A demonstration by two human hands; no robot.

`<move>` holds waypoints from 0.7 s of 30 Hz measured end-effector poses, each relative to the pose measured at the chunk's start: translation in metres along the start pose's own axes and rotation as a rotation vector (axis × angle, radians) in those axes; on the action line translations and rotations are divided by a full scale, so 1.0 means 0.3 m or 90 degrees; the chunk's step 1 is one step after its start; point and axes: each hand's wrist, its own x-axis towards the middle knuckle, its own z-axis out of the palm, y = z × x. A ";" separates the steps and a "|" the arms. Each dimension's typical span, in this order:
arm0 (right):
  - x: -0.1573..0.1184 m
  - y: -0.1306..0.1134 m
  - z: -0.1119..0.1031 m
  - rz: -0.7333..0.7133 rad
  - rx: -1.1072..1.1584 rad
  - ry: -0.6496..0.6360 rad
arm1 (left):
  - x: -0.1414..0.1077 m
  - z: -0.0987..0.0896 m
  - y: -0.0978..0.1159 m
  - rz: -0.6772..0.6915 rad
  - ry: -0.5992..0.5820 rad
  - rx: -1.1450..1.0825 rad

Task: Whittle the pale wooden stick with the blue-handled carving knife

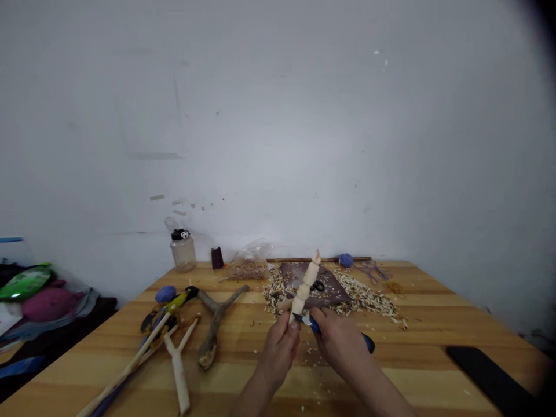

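Carved stick [304, 286], tilted above the desk [234, 382], its lower end pinched in the grip of the left hand [279, 348]. The right hand [341, 339] has its grip wrapped around a knife [314, 326], blade at the stick's lower part. Behind: dark mat [292, 274], wood shavings [369, 293]. Left: forked branch [212, 331].

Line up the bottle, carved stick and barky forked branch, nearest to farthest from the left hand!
1. Carved stick: in the left hand.
2. Barky forked branch: on the table, left of that hand.
3. Bottle: back left, near the wall.
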 end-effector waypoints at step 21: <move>0.019 -0.024 0.109 0.053 0.497 0.049 | -0.022 0.045 0.030 -0.146 -0.009 -0.191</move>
